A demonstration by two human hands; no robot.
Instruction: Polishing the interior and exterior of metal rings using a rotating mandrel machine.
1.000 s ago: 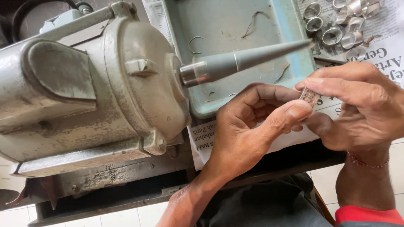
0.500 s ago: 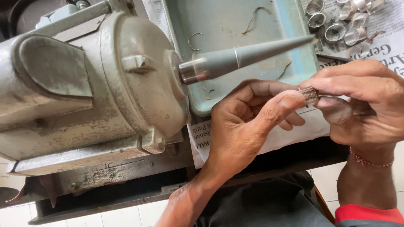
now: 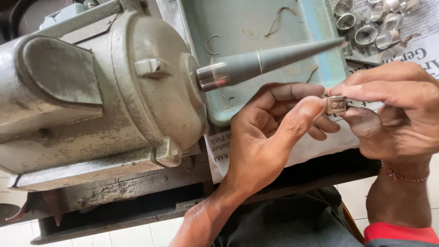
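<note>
Left hand: I pinch the ring.
Right hand: grips its far side.
Spindle: keep the ring square, fingers clear.

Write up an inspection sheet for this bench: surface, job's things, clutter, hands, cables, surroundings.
Surface: dark workbench with newspaper spread under a blue-green metal tray.
Job's things: small patterned metal ring; grey motor with a tapered spindle pointing right.
Clutter: pile of shiny metal rings at top right; wire scraps in the tray.
Hands: left hand and right hand both pinch the ring between fingertips, below the spindle and clear of it.
Cables: dark cable at top left, partly hidden.
Surroundings: pale tiled floor; grey trousers.
</note>
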